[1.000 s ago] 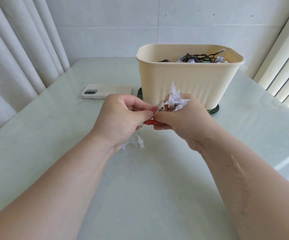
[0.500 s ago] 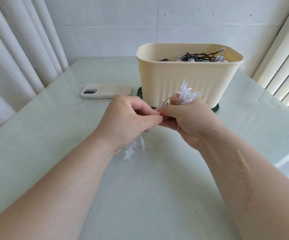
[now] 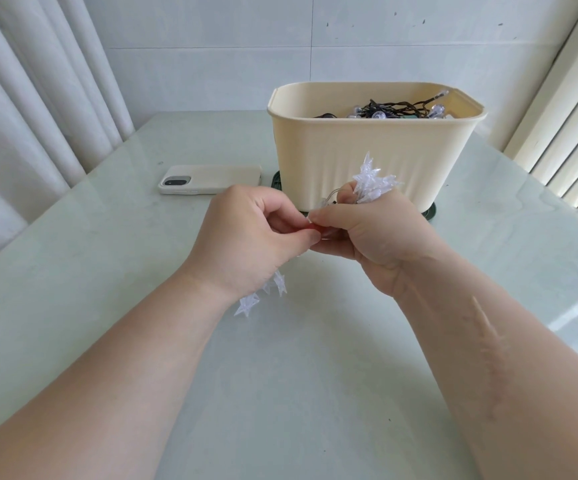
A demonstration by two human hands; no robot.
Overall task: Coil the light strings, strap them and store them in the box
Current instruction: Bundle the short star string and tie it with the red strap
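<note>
1. Left hand (image 3: 246,237): fingers curled, with thumb and forefinger pinched on a small red strap (image 3: 315,227) at the point where the two hands meet.
2. Right hand (image 3: 374,233): closed round a star light string (image 3: 372,183) of clear plastic on thin wire, with the thumb tip laid against the same red strap. A cluster of stars juts up out of the fist. A few more hang below the left hand, close above the pale green glass tabletop (image 3: 280,393).
3. The bundle's long axis is judged to run from lower left to upper right through both hands, with the strap near its middle. Strapping is judged to be in progress. Whether the strap is fastened cannot be told.
4. Governing relation: a cream ribbed plastic box (image 3: 367,157) stands directly beyond the hands, a little to the right. The right hand is nearer. The open rim is judged higher than the hands, so a lift over the near wall would be needed.
5. A dark-wired light string (image 3: 394,110) with round bulbs is already stored in the box, up near rim level.
6. Surroundings: a dark green base (image 3: 276,180) lies under the box. A white-cased phone (image 3: 211,179) lies flat to the left, off the path. Nothing is seen between hands and box. The hanging stars could snag on the rim.
</note>
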